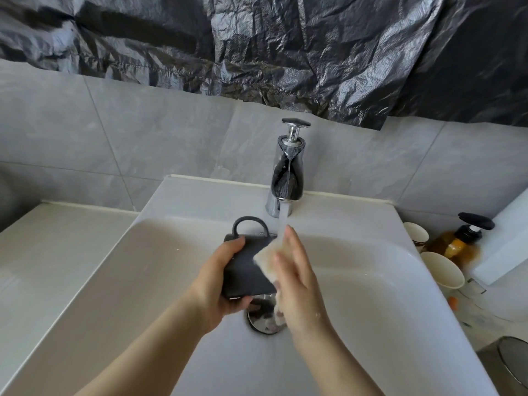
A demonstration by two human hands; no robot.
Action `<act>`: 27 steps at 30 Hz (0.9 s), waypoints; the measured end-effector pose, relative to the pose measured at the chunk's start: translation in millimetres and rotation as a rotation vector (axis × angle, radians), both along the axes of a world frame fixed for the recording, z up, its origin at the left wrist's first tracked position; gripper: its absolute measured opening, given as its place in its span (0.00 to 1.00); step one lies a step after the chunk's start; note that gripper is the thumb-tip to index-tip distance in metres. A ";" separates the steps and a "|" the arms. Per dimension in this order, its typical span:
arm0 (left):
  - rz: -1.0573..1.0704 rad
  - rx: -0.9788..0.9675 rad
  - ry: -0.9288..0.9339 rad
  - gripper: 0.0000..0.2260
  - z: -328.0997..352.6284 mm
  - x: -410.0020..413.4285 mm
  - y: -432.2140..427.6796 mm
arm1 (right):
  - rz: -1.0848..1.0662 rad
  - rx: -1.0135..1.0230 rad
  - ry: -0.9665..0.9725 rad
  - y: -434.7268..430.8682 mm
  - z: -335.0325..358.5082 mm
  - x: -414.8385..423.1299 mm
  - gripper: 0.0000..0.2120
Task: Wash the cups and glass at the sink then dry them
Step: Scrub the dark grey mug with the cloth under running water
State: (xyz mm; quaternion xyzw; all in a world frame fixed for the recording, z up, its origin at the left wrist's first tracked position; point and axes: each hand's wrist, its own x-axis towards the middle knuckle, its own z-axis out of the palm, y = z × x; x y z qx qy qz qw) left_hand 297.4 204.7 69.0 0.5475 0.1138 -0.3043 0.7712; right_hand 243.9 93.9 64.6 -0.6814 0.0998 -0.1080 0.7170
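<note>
Over the white ceramic basin (371,284), under a running stream of water (283,227): a dark grey, straight-sided mug (243,272) with a loop handle. Held on its side in the air above the round chrome drain (263,321), handle up and toward the wall, clear of the basin's surface.

Gripped by the left hand (220,284): thumb over the top near the handle, fingers curled under the near end.

Against the mug's right side, a pale cream sponge (264,260), clasped there by the right hand (297,284). Fingers long and only slightly bent over the sponge, tips in the stream, thumb out of sight behind it. Some motion blur on this hand.

On the back ledge of the basin, a tall chrome tap (287,172) with a flat lever on top, pouring straight down.

Left of the basin, a pale table (57,267).

Just beside the basin's right rim, two white cups (441,270), upright, one behind the other. Near them, an amber soap bottle (460,241) with a black pump, standing against a white block (505,241).

On the wall, grey tiles (114,138) below and crumpled black plastic sheeting (257,38) above.

In the lower right corner, part of a round metal mesh object (514,358), too cut off to tell more.
</note>
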 end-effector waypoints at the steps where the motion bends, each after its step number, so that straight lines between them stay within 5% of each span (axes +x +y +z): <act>1: -0.029 0.030 -0.088 0.09 1.7 0.6 -0.8 | -0.017 0.124 -0.013 -3.9 0.8 1.0 0.21; 9: -0.317 0.084 -0.522 0.32 9.5 0.7 9.6 | 0.005 0.761 0.367 -24.1 -6.7 5.4 0.21; 13: -0.141 -0.009 -0.337 0.36 9.4 7.1 8.0 | 0.033 0.668 0.239 -19.9 9.7 2.6 0.10; 16: 0.013 -0.026 -0.199 0.39 -0.9 11.9 8.0 | 0.053 0.279 0.078 -5.8 13.7 1.6 0.07; 21: -0.125 -0.128 -0.075 0.23 0.1 7.9 6.3 | 0.070 -0.176 0.005 14.3 -3.2 2.3 0.22; 23: -0.139 -0.100 -0.081 0.24 0.6 8.3 5.9 | 0.024 -0.133 -0.001 12.5 -4.4 5.0 0.27; 25: -0.168 -0.086 -0.072 0.20 0.0 8.0 6.6 | -0.016 0.096 0.002 4.4 -6.2 11.2 0.24; 27: -0.271 -0.103 -0.036 0.16 2.4 4.1 4.5 | -0.117 0.282 0.081 -7.3 -7.0 16.1 0.32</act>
